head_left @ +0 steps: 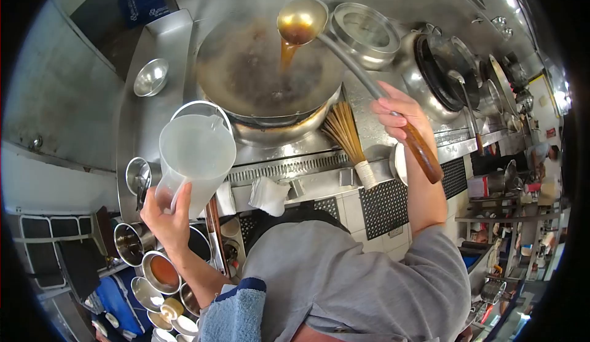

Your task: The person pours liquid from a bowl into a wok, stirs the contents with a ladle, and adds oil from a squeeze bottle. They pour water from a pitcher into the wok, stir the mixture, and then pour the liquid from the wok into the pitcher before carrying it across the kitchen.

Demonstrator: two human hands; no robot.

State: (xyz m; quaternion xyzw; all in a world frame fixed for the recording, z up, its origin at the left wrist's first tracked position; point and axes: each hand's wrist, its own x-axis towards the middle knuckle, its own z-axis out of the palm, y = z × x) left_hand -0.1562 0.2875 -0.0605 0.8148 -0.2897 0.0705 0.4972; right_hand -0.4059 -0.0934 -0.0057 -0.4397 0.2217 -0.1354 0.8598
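Note:
My right hand (399, 113) is wrapped round the wooden-ended handle of a long metal ladle (316, 16). The ladle's bowl is tipped above a large wok (214, 74), and brown liquid (287, 54) runs from it in a stream. Steam and dark liquid show inside the wok. On the left, my left hand (171, 220) grips a translucent plastic pitcher (200, 151) by its handle side. The pitcher is held in front of the wok's near left rim, its mouth facing up toward me, and its inside looks cloudy white.
A bamboo brush (348, 134) stands just right of the wok. Round metal pans (367, 31) sit behind it, with another wok station (424, 65) farther right. A metal bowl (151, 78) lies on the left counter. Near the front edge is a white cloth (269, 196); pots (162, 271) crowd the lower left.

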